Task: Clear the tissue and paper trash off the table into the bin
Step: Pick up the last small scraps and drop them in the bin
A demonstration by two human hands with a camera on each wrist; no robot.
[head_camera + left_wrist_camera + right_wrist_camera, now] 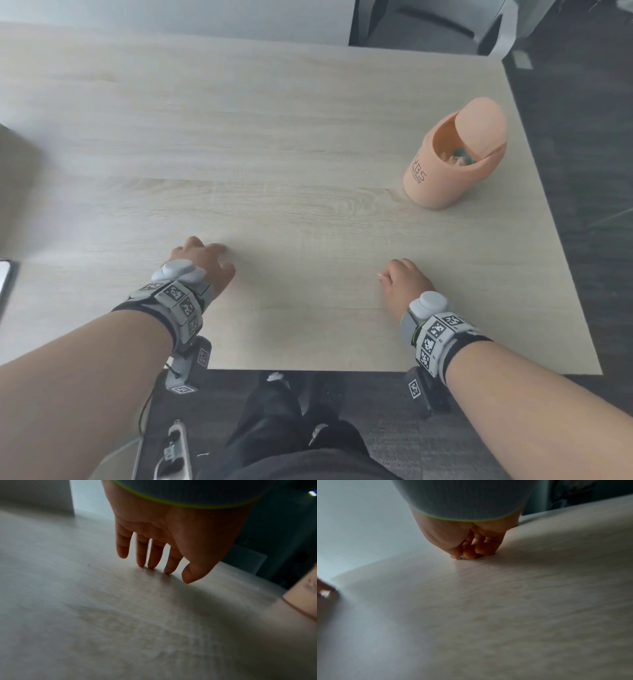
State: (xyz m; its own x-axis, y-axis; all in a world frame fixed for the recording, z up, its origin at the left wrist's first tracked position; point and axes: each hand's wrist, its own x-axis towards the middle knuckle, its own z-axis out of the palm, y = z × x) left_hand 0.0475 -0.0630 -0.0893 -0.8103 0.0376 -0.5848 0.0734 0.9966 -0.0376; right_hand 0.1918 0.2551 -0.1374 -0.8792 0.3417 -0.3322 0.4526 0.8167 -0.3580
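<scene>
A person's right hand (406,287) pinches a tiny white scrap of paper (380,275) against the pale wood surface (274,154), thumb and fingers (470,555) curled tight together around it. The left hand (171,534) carries nothing, its fingers (155,555) straight and slightly spread, tips touching the surface. Well apart, toward the far right corner, stands a peach-coloured bin (452,154) with its swing lid tipped open and crumpled tissue and something green visible inside. The job looks all but finished: no other trash shows on the surface, and this last scrap appears to be what remains for the bin.
</scene>
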